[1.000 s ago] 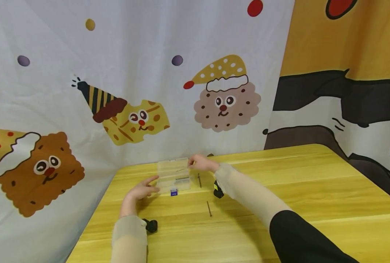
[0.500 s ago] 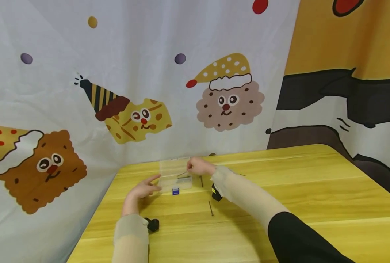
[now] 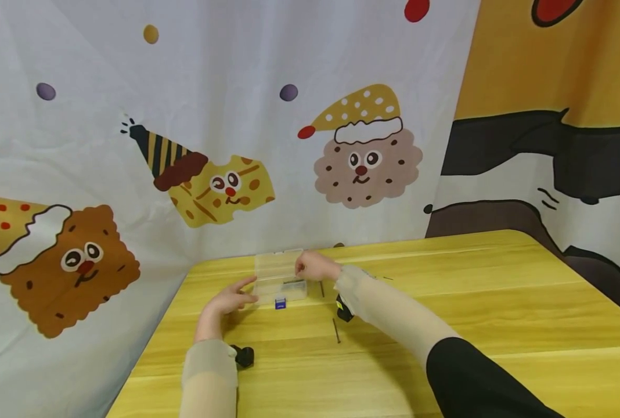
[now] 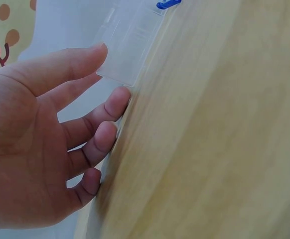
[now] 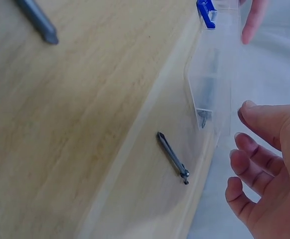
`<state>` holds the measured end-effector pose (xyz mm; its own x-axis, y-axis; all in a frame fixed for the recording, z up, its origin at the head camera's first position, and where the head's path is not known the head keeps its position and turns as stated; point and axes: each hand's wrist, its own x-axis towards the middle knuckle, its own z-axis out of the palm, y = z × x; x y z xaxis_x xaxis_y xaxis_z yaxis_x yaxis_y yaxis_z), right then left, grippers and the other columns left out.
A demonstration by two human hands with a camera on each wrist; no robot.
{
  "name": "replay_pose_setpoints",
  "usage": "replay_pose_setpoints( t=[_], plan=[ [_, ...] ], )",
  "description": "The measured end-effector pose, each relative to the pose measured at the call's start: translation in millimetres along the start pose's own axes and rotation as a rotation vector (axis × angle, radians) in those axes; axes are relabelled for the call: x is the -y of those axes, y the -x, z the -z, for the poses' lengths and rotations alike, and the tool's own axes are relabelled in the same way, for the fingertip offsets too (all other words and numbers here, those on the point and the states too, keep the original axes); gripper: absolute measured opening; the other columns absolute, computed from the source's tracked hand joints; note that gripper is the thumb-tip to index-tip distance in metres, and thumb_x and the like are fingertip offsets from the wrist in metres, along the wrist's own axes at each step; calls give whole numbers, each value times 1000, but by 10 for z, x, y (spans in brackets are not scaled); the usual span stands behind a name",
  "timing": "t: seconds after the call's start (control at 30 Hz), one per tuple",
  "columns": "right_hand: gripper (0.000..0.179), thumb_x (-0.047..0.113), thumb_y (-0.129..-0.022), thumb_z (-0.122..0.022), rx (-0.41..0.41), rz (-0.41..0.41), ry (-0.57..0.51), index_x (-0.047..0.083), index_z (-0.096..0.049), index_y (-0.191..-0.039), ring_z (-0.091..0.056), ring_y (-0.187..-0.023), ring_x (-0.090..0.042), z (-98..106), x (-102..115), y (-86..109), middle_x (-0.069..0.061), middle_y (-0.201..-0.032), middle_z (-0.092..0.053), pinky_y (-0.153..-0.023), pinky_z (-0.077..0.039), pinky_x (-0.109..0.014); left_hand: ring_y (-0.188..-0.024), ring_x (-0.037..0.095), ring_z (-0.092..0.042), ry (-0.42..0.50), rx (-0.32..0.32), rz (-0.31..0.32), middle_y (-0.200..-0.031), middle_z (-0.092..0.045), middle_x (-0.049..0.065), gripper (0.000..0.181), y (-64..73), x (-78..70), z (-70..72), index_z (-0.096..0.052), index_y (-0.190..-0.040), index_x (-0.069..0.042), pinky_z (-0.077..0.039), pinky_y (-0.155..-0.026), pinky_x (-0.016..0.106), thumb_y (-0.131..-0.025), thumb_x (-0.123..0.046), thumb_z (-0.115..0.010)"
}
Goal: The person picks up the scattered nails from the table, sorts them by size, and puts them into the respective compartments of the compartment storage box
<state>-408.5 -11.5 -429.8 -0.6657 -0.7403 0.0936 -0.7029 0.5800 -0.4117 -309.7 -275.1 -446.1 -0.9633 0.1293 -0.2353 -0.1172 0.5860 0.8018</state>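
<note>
A clear plastic box with a blue latch stands with its lid raised at the back of the table. Inside, blurred grey nails lie at the right end. My left hand touches the box's left end, thumb and forefinger extended; in the left wrist view the other fingertips are by the table. My right hand hovers over the box's right end. In the right wrist view its fingers are loosely bent, with no nail visible at the fingertips.
Loose nails lie on the wooden table: a long nail in front, nails just right of the box, and a small one farther right. Behind the table hangs a printed curtain.
My right hand has moved slightly down toward the box; the nail seen at its fingertips earlier no longer shows there. The left hand keeps its place at the box.
</note>
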Motion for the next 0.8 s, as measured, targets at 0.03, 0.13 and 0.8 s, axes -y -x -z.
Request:
replay_pose_setpoints(
  t=[0.03,0.13,0.8],
  plan=[
    [12,7,-94,-62,0,-3,-5,7,-74,-94,-62,-84,-12,3,-6,10,-2,-94,-69,-79,-52,-29,-115,48,-51,2,0,-2,-145,-36,30,66,-1,-1,-3,-34,-152,-17,-35,-100,61,-94,-21,-64],
    [12,9,-95,-61,-6,-16,-41,8,-73,-95,-62,-88,-13,21,-30,53,-1,-96,-68,-82,-51,-30,-116,49,-51,7,5,-5,-145,-36,30,67,-10,0,-5,-34,-152,-17,-34,-101,61,-93,-22,-64],
    [13,3,-90,-65,44,146,-92,6,-74,-99,-59,-85,-10,216,-174,791,3,-96,-67,-73,-49,-27,-118,52,-48,-5,29,-17,-147,-35,31,66,10,-5,5,-31,-153,-16,-34,-101,62,-95,-22,-62]
  ],
)
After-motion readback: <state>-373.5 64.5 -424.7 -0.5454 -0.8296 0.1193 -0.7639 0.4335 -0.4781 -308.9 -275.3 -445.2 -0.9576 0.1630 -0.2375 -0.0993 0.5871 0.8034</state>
